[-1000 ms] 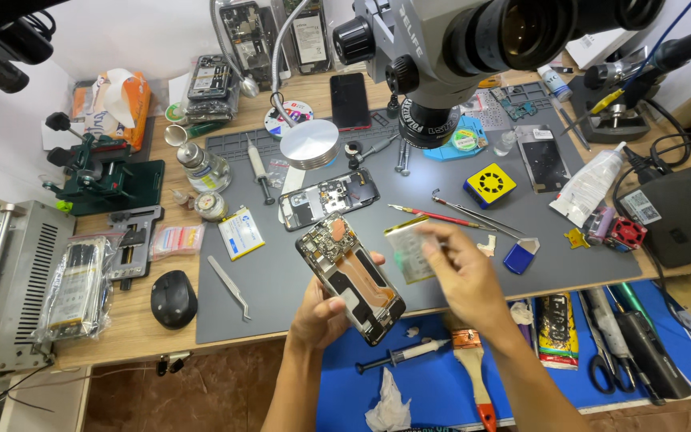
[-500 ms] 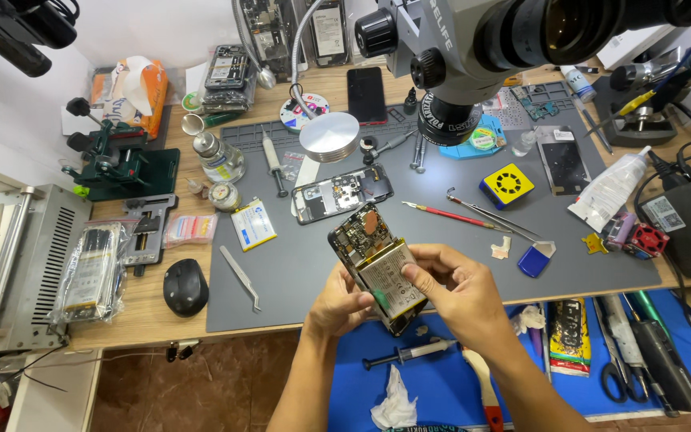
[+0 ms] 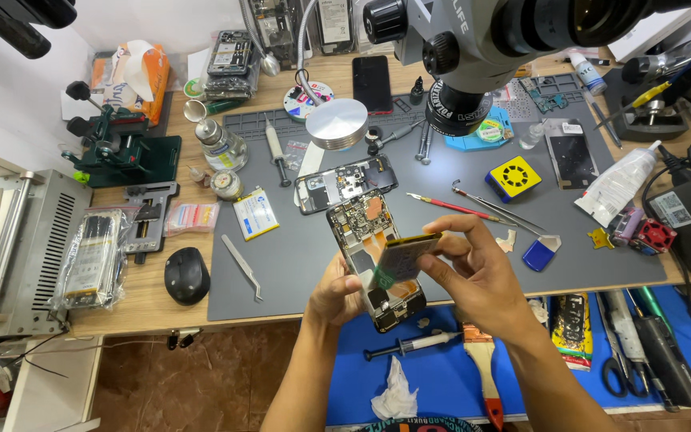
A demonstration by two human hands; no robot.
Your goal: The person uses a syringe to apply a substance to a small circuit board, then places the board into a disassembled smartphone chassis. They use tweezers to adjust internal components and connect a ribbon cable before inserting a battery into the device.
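Two hands: left hand point(image 3: 336, 290) grips opened phone point(image 3: 375, 260) by its edges, above the bench's point(image 3: 145, 300) front edge.
Right hand point(image 3: 477, 276): fingers pinch thin battery point(image 3: 404, 256) at its rim.
Handling: light, rigid, likely fragile; hold edges only.

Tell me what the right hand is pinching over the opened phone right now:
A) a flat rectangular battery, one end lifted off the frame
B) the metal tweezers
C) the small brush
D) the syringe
A: the right hand grips a flat battery tilted up off the opened phone held in the left hand; tweezers, syringe and brush lie untouched on the mats.
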